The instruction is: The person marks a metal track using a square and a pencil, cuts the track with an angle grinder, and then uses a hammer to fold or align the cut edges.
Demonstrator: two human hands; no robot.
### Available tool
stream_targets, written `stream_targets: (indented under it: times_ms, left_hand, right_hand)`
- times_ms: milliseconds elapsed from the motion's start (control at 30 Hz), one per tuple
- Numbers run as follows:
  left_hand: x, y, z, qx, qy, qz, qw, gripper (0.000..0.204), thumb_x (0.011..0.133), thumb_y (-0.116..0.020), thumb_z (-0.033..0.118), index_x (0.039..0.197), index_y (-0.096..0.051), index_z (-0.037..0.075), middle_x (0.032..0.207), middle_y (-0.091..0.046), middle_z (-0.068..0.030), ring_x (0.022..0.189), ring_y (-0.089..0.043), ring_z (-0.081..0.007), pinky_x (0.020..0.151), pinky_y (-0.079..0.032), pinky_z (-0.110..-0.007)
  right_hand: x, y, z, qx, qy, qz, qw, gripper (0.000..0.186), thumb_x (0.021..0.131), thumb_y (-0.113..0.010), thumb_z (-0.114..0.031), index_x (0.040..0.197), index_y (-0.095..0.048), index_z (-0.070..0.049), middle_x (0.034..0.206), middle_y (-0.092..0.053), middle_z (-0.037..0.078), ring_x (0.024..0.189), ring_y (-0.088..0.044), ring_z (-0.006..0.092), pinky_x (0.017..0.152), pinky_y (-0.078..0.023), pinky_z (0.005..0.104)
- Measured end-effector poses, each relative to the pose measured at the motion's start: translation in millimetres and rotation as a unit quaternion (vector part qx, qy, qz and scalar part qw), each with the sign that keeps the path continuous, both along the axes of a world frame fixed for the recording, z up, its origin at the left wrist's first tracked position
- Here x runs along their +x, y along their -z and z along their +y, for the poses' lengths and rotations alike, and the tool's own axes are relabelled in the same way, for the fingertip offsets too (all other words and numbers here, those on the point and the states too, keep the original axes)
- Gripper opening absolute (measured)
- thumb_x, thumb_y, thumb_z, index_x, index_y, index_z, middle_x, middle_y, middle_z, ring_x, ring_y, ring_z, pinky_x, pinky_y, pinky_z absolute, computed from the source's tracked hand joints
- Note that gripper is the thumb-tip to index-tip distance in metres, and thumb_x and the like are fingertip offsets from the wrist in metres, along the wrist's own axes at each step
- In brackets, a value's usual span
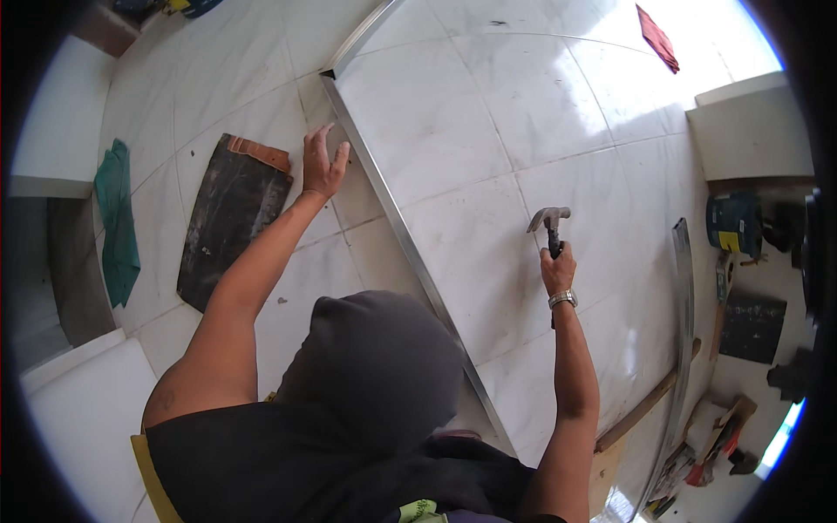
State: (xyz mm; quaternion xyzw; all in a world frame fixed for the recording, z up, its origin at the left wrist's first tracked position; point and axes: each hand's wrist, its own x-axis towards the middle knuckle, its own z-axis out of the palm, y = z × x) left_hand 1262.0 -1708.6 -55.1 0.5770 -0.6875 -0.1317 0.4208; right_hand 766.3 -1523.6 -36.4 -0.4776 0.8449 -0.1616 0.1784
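My right hand (559, 268) is wrapped round the black handle of a claw hammer (549, 218), its metal head raised over the white tiles. A watch (563, 298) is on that wrist. My left hand (323, 166) holds nothing; its fingers are apart, close to the left side of a long silver metal channel (397, 218). This channel runs diagonally across the floor. At its far end it meets a second metal length (362, 35) at a corner (328, 75). Dark grey cloth (375, 366) hides part of the near floor.
Left of my left hand lies a worn black sheet (231, 218) with a brown torn end. A green cloth (118, 222) lies farther left, a red cloth (657, 39) at the far right. Along the right are another metal channel (684, 305), a wooden strip (636, 414) and a dark bucket (732, 225).
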Motion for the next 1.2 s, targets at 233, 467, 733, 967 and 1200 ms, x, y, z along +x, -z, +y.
stream_targets:
  times_ms: [233,467,733,967,1200]
  left_hand:
    - [0.6,19.9,1.6,0.089,-0.068,-0.160,0.981,0.046,0.095,-0.060,0.023,0.137,-0.054,0.008,0.139,-0.050,-0.0166,0.133,-0.045,-0.0361,0.116,-0.031,-0.051]
    - [-2.8,3.8,-2.3,0.172,-0.055,-0.209,0.961,0.047,0.094,-0.059,0.025,0.139,-0.054,0.012,0.147,-0.042,-0.0143,0.143,-0.035,-0.0350,0.123,-0.021,-0.056]
    - [-5.7,1.6,-1.0,0.197,-0.037,-0.228,0.953,0.047,0.092,-0.060,0.025,0.137,-0.053,0.011,0.150,-0.038,-0.0123,0.145,-0.031,-0.0339,0.123,-0.020,-0.057]
    - [-12.4,-1.7,-6.7,0.199,-0.096,-0.157,0.963,0.044,0.095,-0.058,0.022,0.138,-0.053,0.013,0.148,-0.043,-0.0088,0.144,-0.036,-0.0299,0.122,-0.022,-0.055]
    - [-16.8,1.1,-9.6,0.241,-0.127,-0.181,0.945,0.047,0.093,-0.059,0.018,0.140,-0.052,0.015,0.147,-0.045,-0.0083,0.141,-0.040,-0.0294,0.121,-0.024,-0.055]
  right_hand:
    - [-3.4,28.2,-45.9,-0.021,-0.050,0.008,0.998,0.029,0.088,-0.067,-0.022,0.100,-0.056,0.002,0.084,-0.060,0.023,0.079,-0.057,0.0427,0.075,-0.047,0.0501]
    - [-31.4,-16.0,-102.2,0.188,-0.131,0.089,0.969,0.038,0.086,-0.075,-0.030,0.106,-0.058,-0.003,0.101,-0.068,0.023,0.096,-0.065,0.0448,0.083,-0.051,0.0539]
    - [-8.9,-187.0,-272.8,0.213,-0.390,0.301,0.844,0.029,0.089,-0.070,-0.028,0.105,-0.056,-0.008,0.090,-0.071,0.022,0.084,-0.069,0.0443,0.074,-0.055,0.0555]
    - [122.4,-247.0,-425.3,0.068,-0.485,0.225,0.843,0.035,0.092,-0.070,-0.032,0.114,-0.057,-0.008,0.089,-0.071,0.023,0.087,-0.068,0.0453,0.074,-0.053,0.0562]
    - [318.9,-150.2,-624.6,-0.001,-0.644,0.224,0.732,0.035,0.089,-0.068,-0.038,0.107,-0.068,-0.008,0.095,-0.073,0.018,0.091,-0.071,0.0400,0.085,-0.058,0.0484]
